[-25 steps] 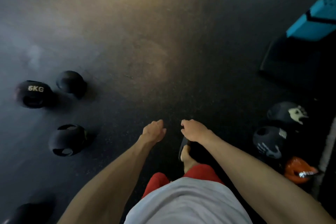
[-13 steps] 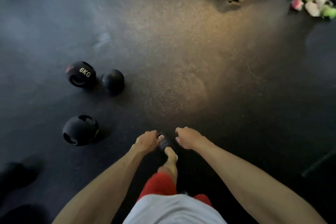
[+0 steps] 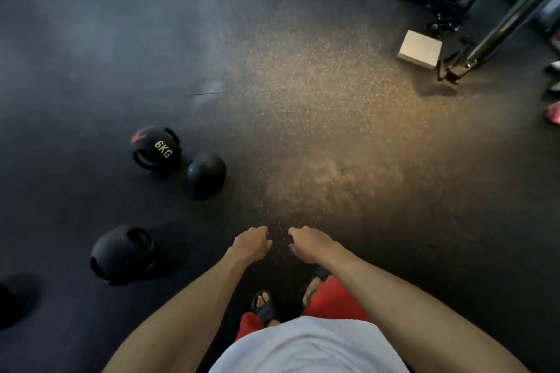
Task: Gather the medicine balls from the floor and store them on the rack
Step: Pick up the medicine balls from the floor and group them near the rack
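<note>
Three black medicine balls lie on the dark rubber floor to my left. One with handles and a "6KG" mark point(image 3: 156, 150) sits farthest away, a plain round ball point(image 3: 206, 174) touches its right side, and a handled ball point(image 3: 122, 254) lies nearer to me. A fourth dark ball point(image 3: 15, 300) shows partly at the left edge. My left hand point(image 3: 251, 244) and my right hand point(image 3: 309, 244) hang in front of me with loosely curled fingers and hold nothing. Both hands are to the right of the balls and apart from them.
A white box point(image 3: 419, 48) and black metal equipment frames point(image 3: 472, 18) stand at the upper right. Coloured shoes point(image 3: 553, 112) lie at the right edge. My sandalled feet point(image 3: 263, 306) are below my hands.
The view has swung left and forward: the rack-side balls at the right left the frame, the floor balls came nearer the centre, and the equipment frames appeared. Both hands stay empty.
</note>
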Available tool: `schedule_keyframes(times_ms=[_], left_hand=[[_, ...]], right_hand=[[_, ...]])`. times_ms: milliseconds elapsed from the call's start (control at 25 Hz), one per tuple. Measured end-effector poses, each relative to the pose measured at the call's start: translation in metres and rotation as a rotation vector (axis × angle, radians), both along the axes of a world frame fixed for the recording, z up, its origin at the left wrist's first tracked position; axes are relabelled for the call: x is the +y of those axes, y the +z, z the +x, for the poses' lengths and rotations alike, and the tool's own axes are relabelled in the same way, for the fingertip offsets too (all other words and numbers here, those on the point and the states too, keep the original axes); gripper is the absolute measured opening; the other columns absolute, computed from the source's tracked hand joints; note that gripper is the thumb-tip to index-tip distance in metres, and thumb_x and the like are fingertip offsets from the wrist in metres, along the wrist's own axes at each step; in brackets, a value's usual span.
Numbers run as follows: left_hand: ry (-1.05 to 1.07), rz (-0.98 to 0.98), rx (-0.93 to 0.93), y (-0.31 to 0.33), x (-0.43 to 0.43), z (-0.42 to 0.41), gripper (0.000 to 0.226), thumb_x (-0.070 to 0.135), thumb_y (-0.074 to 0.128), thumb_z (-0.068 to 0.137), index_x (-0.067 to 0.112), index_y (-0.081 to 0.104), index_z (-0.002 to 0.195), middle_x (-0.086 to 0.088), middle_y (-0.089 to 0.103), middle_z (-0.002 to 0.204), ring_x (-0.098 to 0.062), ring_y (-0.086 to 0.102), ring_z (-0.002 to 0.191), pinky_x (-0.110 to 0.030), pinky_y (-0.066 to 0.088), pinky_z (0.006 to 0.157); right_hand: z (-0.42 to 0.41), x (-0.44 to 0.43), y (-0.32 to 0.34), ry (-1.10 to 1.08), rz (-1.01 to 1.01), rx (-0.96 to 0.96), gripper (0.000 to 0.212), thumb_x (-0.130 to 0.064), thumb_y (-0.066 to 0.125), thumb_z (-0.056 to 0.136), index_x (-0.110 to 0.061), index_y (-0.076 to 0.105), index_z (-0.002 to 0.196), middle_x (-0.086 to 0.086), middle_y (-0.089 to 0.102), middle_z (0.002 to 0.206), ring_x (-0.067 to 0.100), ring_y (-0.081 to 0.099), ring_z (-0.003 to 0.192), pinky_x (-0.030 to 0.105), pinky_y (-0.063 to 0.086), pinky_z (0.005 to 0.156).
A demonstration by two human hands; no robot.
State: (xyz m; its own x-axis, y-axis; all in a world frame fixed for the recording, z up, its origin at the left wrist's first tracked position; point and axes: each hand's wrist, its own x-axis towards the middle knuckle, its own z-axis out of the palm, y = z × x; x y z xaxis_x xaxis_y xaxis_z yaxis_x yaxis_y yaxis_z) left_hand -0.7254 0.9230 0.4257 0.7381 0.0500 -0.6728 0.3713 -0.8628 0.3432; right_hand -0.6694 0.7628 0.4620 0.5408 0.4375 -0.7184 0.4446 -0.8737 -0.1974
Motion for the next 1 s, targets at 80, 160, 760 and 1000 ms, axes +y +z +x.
schedule_keyframes(times_ms=[80, 160, 760, 1000], left_hand=[[0.033, 0.003, 0.016, -0.001, 0.016, 0.04, 0.033, 0.035, 0.049, 0.102, 0.018, 0.053, 0.13, -0.008, 0.062, 0.123, -0.023, 0.063, 0.108, -0.04, 0.053, 0.092], [0.082, 0.012, 0.043, -0.008, 0.036, 0.082, 0.033, 0.035, 0.05, 0.102, 0.019, 0.053, 0.13, -0.007, 0.062, 0.121, -0.022, 0.063, 0.105, -0.038, 0.053, 0.09], [0.801, -0.016, -0.004, 0.004, 0.197, 0.362, 0.028, 0.033, 0.05, 0.1, 0.019, 0.059, 0.122, -0.006, 0.067, 0.12, -0.029, 0.064, 0.108, -0.039, 0.05, 0.087], [1.097, -0.121, 0.115, -0.042, 0.275, 0.382, 0.031, 0.034, 0.049, 0.101, 0.018, 0.058, 0.126, -0.008, 0.065, 0.123, -0.028, 0.063, 0.11, -0.041, 0.051, 0.091]], right_hand=[[0.046, 0.019, -0.008, 0.061, -0.001, 0.005, 0.037, -0.029, 0.048, 0.104, -0.01, 0.051, 0.136, 0.019, 0.059, 0.133, 0.038, 0.06, 0.12, 0.044, 0.05, 0.094], [0.098, 0.039, -0.017, 0.127, 0.005, 0.01, 0.035, -0.029, 0.049, 0.103, -0.01, 0.053, 0.132, 0.02, 0.061, 0.13, 0.039, 0.061, 0.118, 0.045, 0.05, 0.091], [0.467, 0.28, -0.032, 0.812, 0.006, 0.053, 0.032, -0.025, 0.049, 0.101, -0.005, 0.056, 0.125, 0.022, 0.065, 0.124, 0.039, 0.063, 0.117, 0.043, 0.049, 0.091], [0.501, 0.413, -0.061, 1.154, -0.056, 0.061, 0.031, -0.024, 0.047, 0.103, -0.004, 0.057, 0.124, 0.022, 0.066, 0.124, 0.039, 0.063, 0.116, 0.042, 0.051, 0.09]])
